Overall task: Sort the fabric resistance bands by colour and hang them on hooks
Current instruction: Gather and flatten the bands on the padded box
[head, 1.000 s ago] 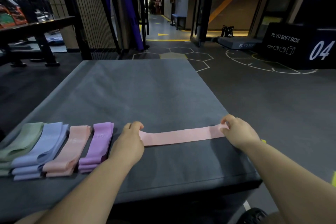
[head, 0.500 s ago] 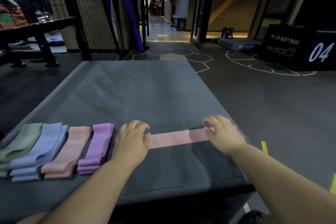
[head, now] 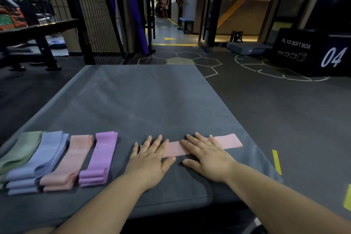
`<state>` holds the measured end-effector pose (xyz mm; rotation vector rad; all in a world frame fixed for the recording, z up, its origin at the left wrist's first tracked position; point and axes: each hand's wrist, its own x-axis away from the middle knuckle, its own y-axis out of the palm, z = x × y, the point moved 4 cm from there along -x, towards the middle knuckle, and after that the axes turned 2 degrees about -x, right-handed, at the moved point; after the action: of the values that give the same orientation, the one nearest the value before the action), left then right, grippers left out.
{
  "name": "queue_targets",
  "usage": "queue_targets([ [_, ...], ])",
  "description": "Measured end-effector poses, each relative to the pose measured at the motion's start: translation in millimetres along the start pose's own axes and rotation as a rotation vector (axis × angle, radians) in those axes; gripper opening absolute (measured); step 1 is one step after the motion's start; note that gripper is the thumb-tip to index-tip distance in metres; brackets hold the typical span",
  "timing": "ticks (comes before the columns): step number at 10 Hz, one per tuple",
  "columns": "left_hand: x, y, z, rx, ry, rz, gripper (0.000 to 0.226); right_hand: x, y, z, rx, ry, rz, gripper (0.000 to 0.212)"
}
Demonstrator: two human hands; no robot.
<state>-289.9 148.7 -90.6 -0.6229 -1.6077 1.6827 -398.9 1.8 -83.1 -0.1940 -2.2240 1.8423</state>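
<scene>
A light pink band [head: 228, 141] lies flat across the near part of the grey mat [head: 144, 97]. My left hand [head: 150, 157] presses its left end with straight spread fingers. My right hand [head: 207, 154] lies flat over its middle, fingers straight. To the left sit four sorted piles: green bands [head: 20, 150], blue bands [head: 38, 159], peach bands [head: 70, 161] and purple bands [head: 100, 157]. No hooks show in this view.
The mat's front edge [head: 171, 207] drops off just below my wrists. A black plyo soft box [head: 311, 53] stands at the far right, and a wire grid wall [head: 95, 11] and a dark bench [head: 38, 30] at the left. Yellow tape [head: 277, 161] marks the floor.
Both hands let go of the pink band's ends, moved toward each other and now lie flat on it. The band, stretched a second ago, has shortened and rests on the mat.
</scene>
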Motion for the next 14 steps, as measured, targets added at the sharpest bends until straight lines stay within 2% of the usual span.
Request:
queue_targets([
  [2,1,0,0,-0.002,-0.001,-0.002,0.065,9,-2,31,0.006,0.127,0.01,0.113],
  [3,0,0,0,-0.004,-0.002,-0.009,0.064,15,-1,50,0.023,0.2,0.018,0.129],
  [5,1,-1,0,-0.009,-0.004,-0.032,0.065,21,-4,71,0.036,0.298,0.009,0.138],
  [6,1,-2,0,-0.01,-0.004,-0.041,0.065,21,-3,71,0.038,0.297,-0.007,0.132],
  [7,1,-2,0,-0.004,-0.001,-0.055,0.064,22,-6,69,0.045,0.293,-0.015,0.088],
  [8,0,-2,0,0.013,0.0,-0.06,0.064,22,-7,68,0.066,0.299,-0.033,0.072],
  [9,-5,-5,-2,0.085,-0.006,-0.057,0.06,20,-8,69,0.063,0.319,-0.041,0.071],
  [10,-8,-13,-9,0.162,-0.032,0.016,0.053,17,-14,67,0.047,0.342,-0.022,0.069],
  [11,-5,-26,-21,0.133,-0.134,0.146,0.043,12,-21,57,0.029,0.309,0.027,0.064],
  [12,1,-34,-28,0.064,-0.247,0.15,0.037,3,-27,39,0.032,0.208,0.128,0.052],
  [13,2,-36,-30,0.094,-0.311,0.108,0.033,-6,-30,14,-0.064,0.101,0.201,0.037],
  [14,1,-37,-30,0.169,-0.321,0.111,0.029,-14,-27,-12,-0.189,0.01,0.199,0.03],
])
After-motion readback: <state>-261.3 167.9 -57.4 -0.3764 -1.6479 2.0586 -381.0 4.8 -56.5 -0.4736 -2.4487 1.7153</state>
